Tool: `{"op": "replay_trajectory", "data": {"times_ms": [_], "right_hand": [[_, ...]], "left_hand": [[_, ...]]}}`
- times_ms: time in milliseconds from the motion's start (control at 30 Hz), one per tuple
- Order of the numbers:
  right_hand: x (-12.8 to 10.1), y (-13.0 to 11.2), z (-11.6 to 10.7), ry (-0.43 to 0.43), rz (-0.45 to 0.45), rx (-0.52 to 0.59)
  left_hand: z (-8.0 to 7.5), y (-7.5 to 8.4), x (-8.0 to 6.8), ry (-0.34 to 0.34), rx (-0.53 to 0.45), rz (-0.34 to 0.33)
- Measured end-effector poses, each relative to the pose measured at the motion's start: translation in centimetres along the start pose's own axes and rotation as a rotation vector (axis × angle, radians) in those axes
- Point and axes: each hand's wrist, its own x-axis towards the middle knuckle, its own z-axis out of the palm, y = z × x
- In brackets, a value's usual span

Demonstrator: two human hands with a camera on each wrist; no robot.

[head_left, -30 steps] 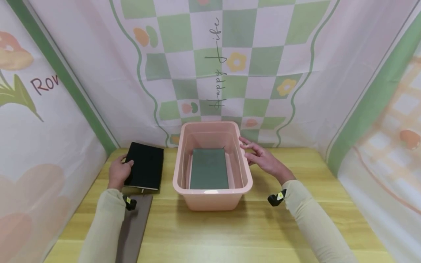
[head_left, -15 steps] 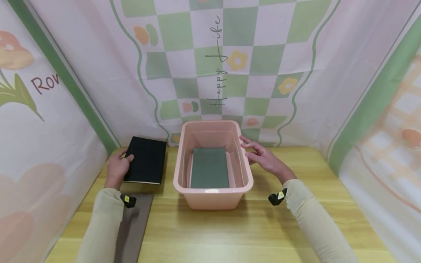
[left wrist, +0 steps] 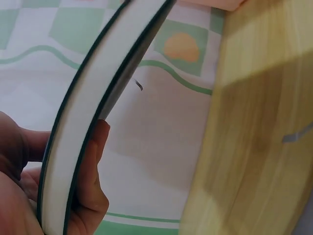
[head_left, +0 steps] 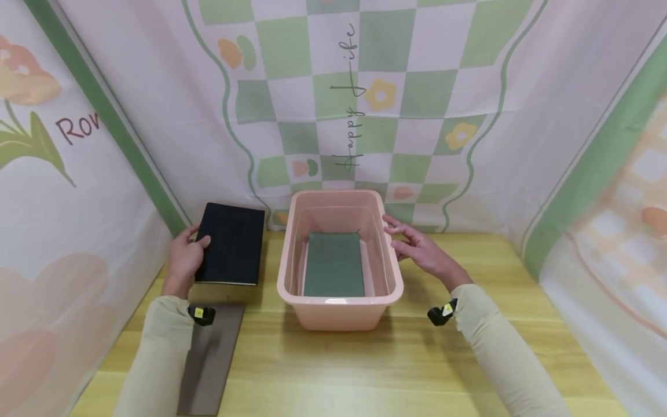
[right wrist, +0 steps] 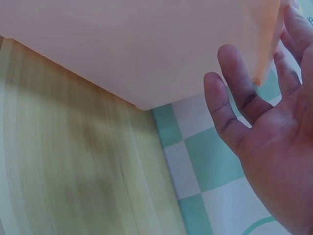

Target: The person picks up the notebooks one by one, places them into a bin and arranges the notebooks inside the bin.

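Observation:
My left hand [head_left: 184,255] grips a black notebook [head_left: 231,243] by its left edge, thumb on the top cover and fingers underneath. The notebook is raised off the table, left of a pink plastic bin [head_left: 336,317]. Its white page edges [left wrist: 80,112] show in the left wrist view, between dark covers. My right hand [head_left: 422,252] is at the bin's right rim, its fingertips touching there and its fingers loosely extended. Inside the bin lies a dark green notebook [head_left: 334,265]. In the right wrist view the bin's outer wall [right wrist: 132,49] fills the top.
A brown-grey flat notebook or board [head_left: 211,359] lies on the wooden table [head_left: 323,376], partly under my left forearm. A checkered cloth [head_left: 359,98] hangs right behind the bin, with further printed cloths at both sides.
My left hand has lifted the black notebook off the table, up and slightly away, uncovering more of the brown-grey item below. The right hand stays at the bin's rim.

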Motion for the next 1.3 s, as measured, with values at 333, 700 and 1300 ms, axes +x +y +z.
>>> {"op": "replay_trajectory", "data": {"times_ms": [333, 700, 1300], "right_hand": [[0.1, 0.1, 0.0, 0.003, -0.006, 0.004], [0.0, -0.2, 0.1, -0.006, -0.019, 0.041], [0.0, -0.2, 0.1, -0.006, -0.021, 0.018]], "left_hand": [[-0.3, 1.9, -0.9, 0.000, -0.060, 0.015], [-0.6, 4.0, -1.7, 0.011, -0.062, 0.041], [0.1, 6.1, -2.6, -0.015, -0.144, 0.034]]}}
